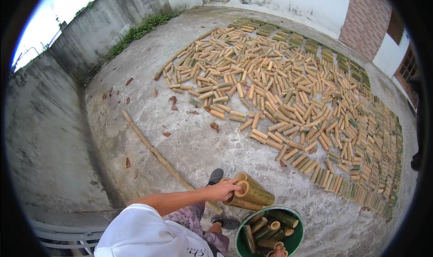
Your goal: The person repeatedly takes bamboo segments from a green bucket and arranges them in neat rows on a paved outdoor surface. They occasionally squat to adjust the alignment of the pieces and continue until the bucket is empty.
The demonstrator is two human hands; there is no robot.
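My left hand (224,190) is closed around the open ends of a few cut bamboo tubes (258,195), its fingers hooked at their rims. These tubes hang just above the ground beside a round green tub (301,234). Inside the tub lie several more bamboo tubes (261,232), some greenish and some tan, pointing various ways. At the near side of the tub, only part of my right hand (279,250) shows, its fingers closed at the end of a bamboo tube (270,244). The lower picture edge cuts off the rest of that hand.
Many cut bamboo pieces (270,85) are spread over the concrete floor (189,144), loose in the middle and in rows to the right. A long bamboo pole (155,153) lies left of my feet. Dry leaves (173,102) are scattered about. A concrete wall (49,144) bounds the left side.
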